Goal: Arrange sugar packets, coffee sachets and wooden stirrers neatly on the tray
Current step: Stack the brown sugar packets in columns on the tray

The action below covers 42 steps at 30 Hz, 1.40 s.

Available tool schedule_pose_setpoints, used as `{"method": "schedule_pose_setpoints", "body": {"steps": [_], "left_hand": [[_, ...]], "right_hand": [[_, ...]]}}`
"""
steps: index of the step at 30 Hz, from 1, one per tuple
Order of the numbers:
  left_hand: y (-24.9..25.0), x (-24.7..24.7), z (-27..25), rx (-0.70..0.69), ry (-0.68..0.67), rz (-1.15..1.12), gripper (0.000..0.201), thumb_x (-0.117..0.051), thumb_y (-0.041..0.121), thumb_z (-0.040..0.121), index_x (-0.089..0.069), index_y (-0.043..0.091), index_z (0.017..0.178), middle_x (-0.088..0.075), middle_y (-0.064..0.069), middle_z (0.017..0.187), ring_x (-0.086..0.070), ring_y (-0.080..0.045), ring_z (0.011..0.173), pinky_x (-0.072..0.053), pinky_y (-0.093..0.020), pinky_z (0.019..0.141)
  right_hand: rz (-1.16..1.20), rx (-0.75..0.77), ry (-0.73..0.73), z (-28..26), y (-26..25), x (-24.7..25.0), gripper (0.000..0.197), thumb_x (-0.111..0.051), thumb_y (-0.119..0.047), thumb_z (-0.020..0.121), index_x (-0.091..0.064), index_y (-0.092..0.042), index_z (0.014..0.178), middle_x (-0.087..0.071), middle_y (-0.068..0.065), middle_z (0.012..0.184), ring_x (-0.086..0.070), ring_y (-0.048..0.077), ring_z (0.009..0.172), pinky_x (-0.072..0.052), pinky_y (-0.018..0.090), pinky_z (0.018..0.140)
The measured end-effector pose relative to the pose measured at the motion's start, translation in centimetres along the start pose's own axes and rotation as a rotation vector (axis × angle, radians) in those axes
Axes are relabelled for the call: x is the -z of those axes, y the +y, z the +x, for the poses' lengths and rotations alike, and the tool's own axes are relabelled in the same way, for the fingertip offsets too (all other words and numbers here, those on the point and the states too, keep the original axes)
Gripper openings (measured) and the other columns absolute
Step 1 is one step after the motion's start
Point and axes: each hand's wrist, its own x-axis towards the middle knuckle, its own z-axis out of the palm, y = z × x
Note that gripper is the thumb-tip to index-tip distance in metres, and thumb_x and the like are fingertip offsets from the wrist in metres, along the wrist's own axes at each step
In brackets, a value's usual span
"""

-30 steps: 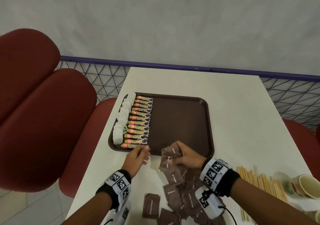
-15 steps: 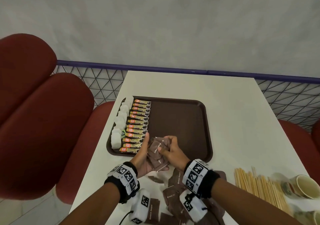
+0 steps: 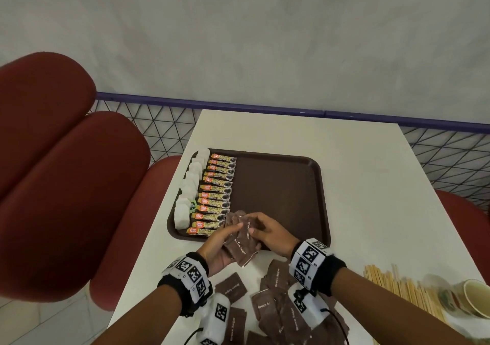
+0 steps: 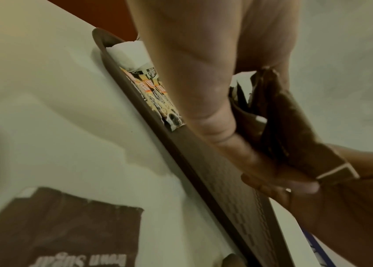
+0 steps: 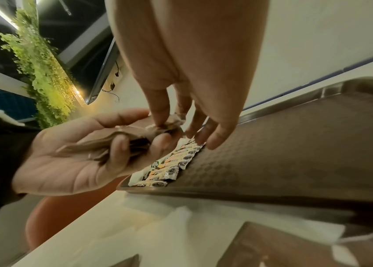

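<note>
Compared with half a second ago: little changed, both hands still joined over the tray's near edge, the bundle now fanned a bit wider; a second ago held by the right alone, the left flat on the table.

At left of centre in the head view, white sugar packets [image 3: 188, 185] in a column along the tray's left rim, coffee sachets [image 3: 216, 193] in a neat row just right of them. Brown tray [image 3: 278, 185] otherwise bare across its middle and right.

Just below centre, left hand [image 3: 220, 246] palm up, fingers curled under and around a stack of brown sugar packets [image 3: 240, 241]. Right hand [image 3: 267, 232] arched over the stack, thumb and forefinger pinching its top packet, remaining fingers [image 5: 212, 139] extended toward the tray.

Along the bottom, loose brown packets [image 3: 275, 310] scattered on the white table [image 3: 371, 198]. At lower right, wooden stirrers [image 3: 392, 286] in a pile, paper cup [image 3: 474, 297] beside them.
</note>
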Motion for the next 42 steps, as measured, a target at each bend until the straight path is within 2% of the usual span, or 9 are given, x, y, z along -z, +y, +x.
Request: {"method": "schedule_pose_setpoints", "body": {"steps": [3, 9, 12, 16, 21, 24, 30, 37, 42], "left_hand": [[0.2, 0.0, 0.3, -0.043, 0.049, -0.014, 0.04, -0.058, 0.015, 0.085, -0.054, 0.008, 0.124, -0.063, -0.024, 0.116, -0.065, -0.037, 0.093, -0.055, -0.044, 0.081], [0.2, 0.3, 0.7, -0.149, 0.124, -0.017, 0.029, -0.052, 0.001, 0.09, -0.057, 0.014, 0.116, -0.066, -0.02, 0.111, -0.067, -0.029, 0.089, -0.057, -0.042, 0.074], [0.0, 0.0, 0.6, -0.183, 0.133, -0.012, 0.026, -0.052, -0.002, 0.089, -0.06, 0.014, 0.109, -0.072, -0.014, 0.097, -0.07, -0.024, 0.08, -0.059, -0.036, 0.067], [-0.1, 0.2, 0.3, -0.203, 0.158, -0.03, 0.034, -0.053, -0.005, 0.087, -0.058, 0.015, 0.115, -0.072, -0.013, 0.098, -0.071, -0.026, 0.079, -0.059, -0.042, 0.068], [0.4, 0.5, 0.0, -0.21, 0.193, -0.041, 0.039, -0.055, -0.003, 0.086, -0.056, 0.014, 0.121, -0.065, -0.021, 0.112, -0.067, -0.032, 0.086, -0.054, -0.049, 0.075], [0.9, 0.8, 0.0, -0.203, 0.205, -0.072, 0.041, -0.057, 0.002, 0.087, -0.051, 0.011, 0.127, -0.065, -0.025, 0.113, -0.07, -0.032, 0.082, -0.059, -0.045, 0.068], [2.2, 2.2, -0.1, -0.172, 0.24, -0.158, 0.039, -0.056, 0.007, 0.089, -0.051, 0.015, 0.127, -0.065, -0.021, 0.113, -0.068, -0.038, 0.092, -0.056, -0.048, 0.078], [4.2, 4.8, -1.0, -0.164, 0.188, -0.182, 0.04, -0.046, 0.003, 0.09, -0.049, 0.013, 0.129, -0.064, -0.023, 0.114, -0.07, -0.033, 0.087, -0.057, -0.042, 0.073], [5.8, 6.5, -1.3, -0.153, 0.171, -0.144, 0.046, -0.042, -0.004, 0.087, -0.05, 0.011, 0.129, -0.062, -0.023, 0.118, -0.07, -0.033, 0.086, -0.059, -0.037, 0.06]], "right_hand": [[0.107, -0.009, 0.065, 0.0, 0.2, 0.3, 0.034, -0.055, -0.006, 0.091, -0.042, -0.011, 0.122, -0.053, -0.002, 0.105, -0.055, 0.009, 0.092, -0.049, 0.016, 0.074], [0.155, -0.09, 0.123, -0.2, 0.8, 0.3, 0.023, -0.066, -0.026, 0.084, -0.044, -0.025, 0.09, -0.055, 0.002, 0.093, -0.056, 0.017, 0.086, -0.048, 0.021, 0.063], [0.145, -0.093, 0.105, -0.1, 1.1, 0.3, 0.022, -0.069, -0.02, 0.082, -0.047, -0.022, 0.086, -0.058, 0.003, 0.09, -0.057, 0.017, 0.082, -0.049, 0.024, 0.063], [0.168, -0.053, 0.203, 0.6, 0.6, 0.4, 0.023, -0.068, -0.006, 0.081, -0.049, -0.02, 0.079, -0.06, 0.005, 0.083, -0.056, 0.023, 0.079, -0.048, 0.033, 0.071], [0.286, 0.015, 0.194, 0.6, -0.8, -0.1, 0.017, -0.055, 0.003, 0.088, -0.05, -0.013, 0.085, -0.059, 0.002, 0.078, -0.058, 0.011, 0.064, -0.049, 0.016, 0.056], [0.279, 0.032, 0.238, 0.8, -1.4, 0.4, 0.01, -0.053, 0.001, 0.089, -0.055, -0.009, 0.09, -0.058, 0.002, 0.078, -0.054, 0.01, 0.065, -0.046, 0.015, 0.057], [0.169, -0.039, 0.347, 2.7, -2.0, 3.3, 0.012, -0.052, -0.007, 0.091, -0.056, -0.018, 0.09, -0.058, -0.005, 0.088, -0.054, 0.011, 0.085, -0.048, 0.024, 0.062], [0.034, -0.149, 0.438, 8.7, -3.3, 6.3, 0.029, -0.046, 0.002, 0.089, -0.046, -0.025, 0.077, -0.058, 0.005, 0.081, -0.054, 0.013, 0.064, -0.046, 0.023, 0.053], [-0.149, -0.232, 0.527, 12.5, -4.4, 7.7, 0.015, -0.061, -0.003, 0.082, -0.054, -0.016, 0.085, -0.056, 0.003, 0.09, -0.051, 0.017, 0.086, -0.037, 0.026, 0.073]]}}
